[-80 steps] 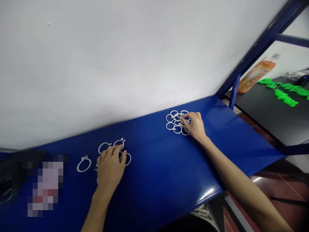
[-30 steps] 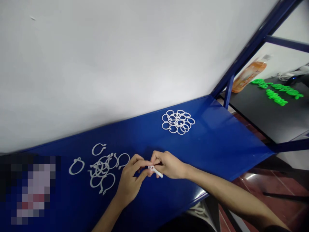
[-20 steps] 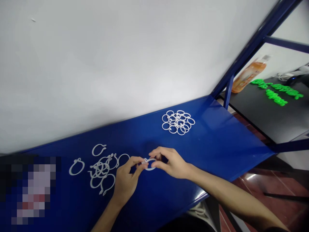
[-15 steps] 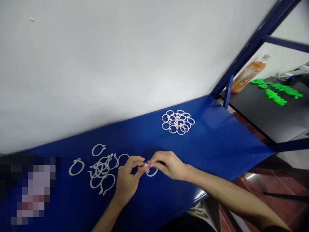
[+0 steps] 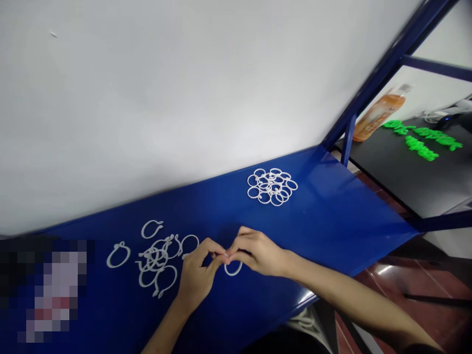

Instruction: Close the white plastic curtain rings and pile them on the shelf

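Between my two hands hangs a white plastic ring [image 5: 233,273], its top edge pinched at the fingertips. My left hand [image 5: 199,270] grips it from the left with thumb and index finger. From the right, my right hand [image 5: 254,250] pinches the same spot, the fingertips of both hands touching or nearly so. My fingers hide the ring's joining ends. To the left of my left hand lies a loose heap of white open rings [image 5: 157,258] with small looped ends. Farther back on the right sits a cluster of white rings [image 5: 273,187] that look closed.
The blue table [image 5: 221,211] meets a white wall [image 5: 184,98] at the back. A blue metal frame [image 5: 348,140] rises at the right. Beyond it, a dark table [image 5: 420,182] bears an orange bottle [image 5: 381,115] and bright green pieces [image 5: 422,147]. A pixelated patch covers the lower left.
My fingertips have drawn closer together on the ring, and the ring now hangs slightly lower, with more of it showing. The heap and the cluster are unchanged.
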Tool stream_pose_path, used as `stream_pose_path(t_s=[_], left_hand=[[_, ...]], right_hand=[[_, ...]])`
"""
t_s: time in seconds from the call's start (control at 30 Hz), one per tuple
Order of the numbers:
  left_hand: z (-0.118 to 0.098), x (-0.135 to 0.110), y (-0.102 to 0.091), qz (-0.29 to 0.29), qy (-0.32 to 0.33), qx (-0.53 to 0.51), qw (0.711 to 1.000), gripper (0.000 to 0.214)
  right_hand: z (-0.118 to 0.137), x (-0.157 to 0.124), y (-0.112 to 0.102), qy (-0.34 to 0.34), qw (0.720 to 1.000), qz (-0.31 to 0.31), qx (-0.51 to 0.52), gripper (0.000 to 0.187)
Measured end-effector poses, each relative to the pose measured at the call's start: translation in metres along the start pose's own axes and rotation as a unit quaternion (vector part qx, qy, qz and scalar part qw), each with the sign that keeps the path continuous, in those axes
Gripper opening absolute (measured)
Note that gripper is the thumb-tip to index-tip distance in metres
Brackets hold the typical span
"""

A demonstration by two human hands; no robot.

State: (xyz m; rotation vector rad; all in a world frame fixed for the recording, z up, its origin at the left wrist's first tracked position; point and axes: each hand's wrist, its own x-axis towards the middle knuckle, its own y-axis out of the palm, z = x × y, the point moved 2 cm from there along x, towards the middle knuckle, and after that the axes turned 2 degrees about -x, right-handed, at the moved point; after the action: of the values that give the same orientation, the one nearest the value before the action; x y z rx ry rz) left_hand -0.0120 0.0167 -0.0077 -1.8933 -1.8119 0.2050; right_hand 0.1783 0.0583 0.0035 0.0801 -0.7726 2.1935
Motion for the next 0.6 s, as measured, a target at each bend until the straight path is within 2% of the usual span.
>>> stream_pose_path(t_s=[0.07,0.17,0.23,0.3,0.33,0.43,0.5,0.6], left_hand=[[-0.001,0.001,-0.002,-0.002,0.039,0.003,0.999,0.009],[-0.007,0.001,-0.003,-0.002,0.108,0.018,0.994,0.007],[-0.011,0.000,-0.005,-0.005,0.137,0.045,0.990,0.007],[-0.011,0.002,-0.010,-0.020,0.147,0.087,0.985,0.018],[-0.009,0.003,-0.014,-0.032,0.143,0.118,0.982,0.021],[0.007,0.010,-0.032,-0.082,0.101,0.245,0.961,0.019],[0.021,0.015,-0.046,-0.102,0.057,0.336,0.935,0.024],[0.040,0.018,-0.062,-0.074,-0.024,0.428,0.900,0.032]], right_hand=[[0.000,0.002,-0.005,0.052,0.998,0.015,0.020,0.010],[0.002,0.002,-0.012,0.120,0.987,0.049,0.099,0.013],[0.004,0.002,-0.021,0.114,0.988,0.051,0.095,0.013],[0.001,0.005,-0.037,0.076,0.997,0.015,0.017,0.008],[-0.003,0.007,-0.049,0.053,0.997,-0.020,-0.045,0.006],[-0.033,0.016,-0.093,0.073,0.981,-0.129,-0.126,0.012],[-0.058,0.019,-0.123,0.089,0.945,-0.211,-0.235,0.013],[-0.094,0.022,-0.152,0.091,0.929,-0.209,-0.291,0.015]])
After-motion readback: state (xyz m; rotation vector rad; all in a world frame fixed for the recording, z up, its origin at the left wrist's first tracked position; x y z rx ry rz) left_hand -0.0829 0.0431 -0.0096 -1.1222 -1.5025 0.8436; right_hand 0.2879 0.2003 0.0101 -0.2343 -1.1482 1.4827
